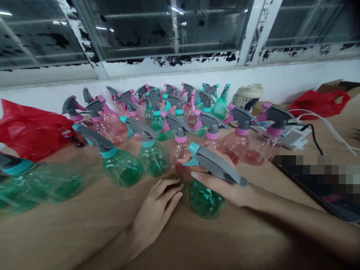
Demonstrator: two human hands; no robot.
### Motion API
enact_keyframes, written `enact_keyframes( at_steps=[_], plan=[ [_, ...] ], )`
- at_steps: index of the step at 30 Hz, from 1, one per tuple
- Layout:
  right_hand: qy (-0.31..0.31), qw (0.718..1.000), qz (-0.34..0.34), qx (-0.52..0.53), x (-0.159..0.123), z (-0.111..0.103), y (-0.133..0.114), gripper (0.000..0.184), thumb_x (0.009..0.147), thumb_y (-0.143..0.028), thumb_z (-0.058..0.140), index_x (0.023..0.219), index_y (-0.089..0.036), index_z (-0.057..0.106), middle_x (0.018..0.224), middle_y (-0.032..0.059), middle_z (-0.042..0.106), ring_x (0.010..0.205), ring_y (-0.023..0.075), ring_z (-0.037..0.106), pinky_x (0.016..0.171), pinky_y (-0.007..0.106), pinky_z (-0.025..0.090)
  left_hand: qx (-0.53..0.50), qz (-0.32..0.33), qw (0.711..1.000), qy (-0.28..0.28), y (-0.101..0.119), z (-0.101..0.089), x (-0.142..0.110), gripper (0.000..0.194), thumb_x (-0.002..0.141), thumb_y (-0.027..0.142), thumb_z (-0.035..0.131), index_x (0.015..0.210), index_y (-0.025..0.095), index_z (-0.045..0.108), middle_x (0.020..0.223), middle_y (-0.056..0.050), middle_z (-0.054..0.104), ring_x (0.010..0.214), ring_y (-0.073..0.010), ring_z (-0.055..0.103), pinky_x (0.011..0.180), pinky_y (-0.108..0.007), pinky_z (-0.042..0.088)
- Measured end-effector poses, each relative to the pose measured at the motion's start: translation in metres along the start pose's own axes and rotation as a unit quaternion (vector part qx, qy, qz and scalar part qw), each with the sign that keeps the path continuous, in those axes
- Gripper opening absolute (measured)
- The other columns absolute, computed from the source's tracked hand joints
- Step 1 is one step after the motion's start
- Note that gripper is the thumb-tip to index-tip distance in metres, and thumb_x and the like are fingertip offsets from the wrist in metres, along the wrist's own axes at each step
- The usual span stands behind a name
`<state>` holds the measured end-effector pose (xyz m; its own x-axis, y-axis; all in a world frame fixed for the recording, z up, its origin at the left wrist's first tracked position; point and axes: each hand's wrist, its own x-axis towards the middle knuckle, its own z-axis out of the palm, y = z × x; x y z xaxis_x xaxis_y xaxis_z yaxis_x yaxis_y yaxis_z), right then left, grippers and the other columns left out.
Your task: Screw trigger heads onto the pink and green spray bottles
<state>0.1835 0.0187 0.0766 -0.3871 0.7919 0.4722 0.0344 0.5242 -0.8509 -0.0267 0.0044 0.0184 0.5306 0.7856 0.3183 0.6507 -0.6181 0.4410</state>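
Observation:
My right hand (227,185) is wrapped round the neck of a green spray bottle (206,200) with a grey and turquoise trigger head, upright on the table. Its fingertips on the far side are partly hidden behind the trigger head. To the left of that bottle my left hand (157,210) rests on the tabletop, empty, its fingers loosely bent and a little apart. Just beyond it stand a green spray bottle (153,159) and another green spray bottle (122,168), both holding some liquid. A pink spray bottle (180,148) is partly hidden behind the right hand.
Several pink and green spray bottles crowd the table (107,217) toward the wall. Green bottles (56,183) stand at the left edge, near a red plastic bag (33,129). On the right are a tablet-like dark device (312,187), white cables (329,122) and a tub (249,95).

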Motion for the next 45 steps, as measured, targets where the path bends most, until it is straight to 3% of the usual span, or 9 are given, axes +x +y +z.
enact_keyframes(
  at_steps=[8,14,19,23,30,34,38,42,45],
  plan=[
    [0.033,0.998,0.013,-0.060,0.000,0.001,0.001,0.023,0.080,-0.030,0.063,0.100,-0.021,0.056,0.083,-0.0007,0.062,0.067,0.0124,0.057,0.063,0.028,0.048,0.008,0.000,1.000,0.010,-0.002,0.002,-0.002,0.023,0.096,0.026,0.043,0.112,0.023,0.059,0.117,-0.003,0.056,0.113,-0.0213,0.052,0.098,-0.042,0.043],
    [0.047,0.997,0.013,-0.066,0.001,0.002,-0.005,0.012,0.081,-0.029,0.062,0.088,-0.021,0.058,0.079,-0.0008,0.064,0.069,0.0133,0.060,0.060,0.026,0.048,-0.010,-0.007,1.000,0.004,-0.002,0.001,-0.003,0.020,0.096,0.026,0.044,0.110,0.024,0.058,0.119,-0.003,0.054,0.114,-0.0218,0.050,0.099,-0.045,0.040],
    [0.054,0.994,0.011,-0.099,0.000,0.001,-0.014,0.016,0.082,-0.029,0.059,0.070,-0.021,0.052,0.061,-0.0057,0.050,0.053,0.0083,0.049,0.049,0.023,0.040,-0.012,-0.018,1.000,0.006,0.000,0.000,-0.002,0.019,0.095,0.025,0.045,0.109,0.025,0.057,0.118,-0.003,0.054,0.112,-0.0208,0.051,0.099,-0.044,0.040],
    [0.027,0.997,0.017,-0.077,-0.003,-0.001,-0.013,0.008,0.083,-0.028,0.059,0.082,-0.020,0.059,0.075,-0.0021,0.059,0.065,0.0109,0.056,0.057,0.024,0.045,-0.016,-0.031,0.999,0.006,0.000,0.000,-0.003,0.018,0.095,0.024,0.045,0.108,0.025,0.057,0.117,-0.002,0.054,0.113,-0.0206,0.050,0.100,-0.044,0.039],
    [0.025,0.999,0.014,-0.034,-0.005,0.001,-0.004,0.024,0.083,-0.029,0.060,0.105,-0.020,0.058,0.087,0.0008,0.065,0.072,0.0138,0.061,0.068,0.029,0.049,-0.017,-0.031,0.999,0.004,0.000,-0.001,-0.002,0.018,0.094,0.023,0.045,0.108,0.024,0.056,0.117,-0.003,0.053,0.112,-0.0202,0.051,0.100,-0.043,0.039],
    [0.032,0.999,0.020,-0.033,-0.007,0.002,-0.002,0.026,0.083,-0.029,0.060,0.107,-0.020,0.060,0.087,0.0015,0.064,0.074,0.0146,0.060,0.073,0.031,0.050,-0.008,-0.027,1.000,0.005,0.001,-0.001,-0.002,0.019,0.094,0.022,0.045,0.109,0.024,0.056,0.117,-0.003,0.053,0.111,-0.0209,0.051,0.098,-0.045,0.040],
    [0.030,0.998,0.013,-0.045,-0.006,0.001,-0.003,0.024,0.082,-0.027,0.060,0.106,-0.022,0.061,0.084,0.0009,0.063,0.067,0.0131,0.059,0.066,0.029,0.050,-0.004,-0.027,1.000,0.001,0.000,-0.001,-0.002,0.019,0.093,0.020,0.045,0.109,0.024,0.056,0.118,-0.004,0.053,0.112,-0.0210,0.051,0.099,-0.045,0.039],
    [0.026,0.999,-0.003,-0.046,-0.005,0.000,-0.006,0.023,0.082,-0.024,0.060,0.106,-0.023,0.060,0.092,0.0012,0.066,0.072,0.0134,0.062,0.067,0.028,0.050,-0.002,-0.021,1.000,0.006,-0.001,-0.001,-0.002,0.019,0.093,0.022,0.046,0.109,0.024,0.056,0.117,-0.004,0.053,0.111,-0.0217,0.051,0.097,-0.045,0.040],
    [0.021,0.998,-0.001,-0.052,-0.005,-0.001,-0.005,0.021,0.082,-0.024,0.059,0.103,-0.022,0.059,0.085,0.0002,0.065,0.067,0.0127,0.060,0.064,0.028,0.049,-0.006,-0.023,1.000,0.007,-0.001,-0.001,-0.002,0.019,0.093,0.023,0.045,0.109,0.024,0.056,0.117,-0.004,0.053,0.111,-0.0222,0.052,0.097,-0.046,0.040]
  ],
)
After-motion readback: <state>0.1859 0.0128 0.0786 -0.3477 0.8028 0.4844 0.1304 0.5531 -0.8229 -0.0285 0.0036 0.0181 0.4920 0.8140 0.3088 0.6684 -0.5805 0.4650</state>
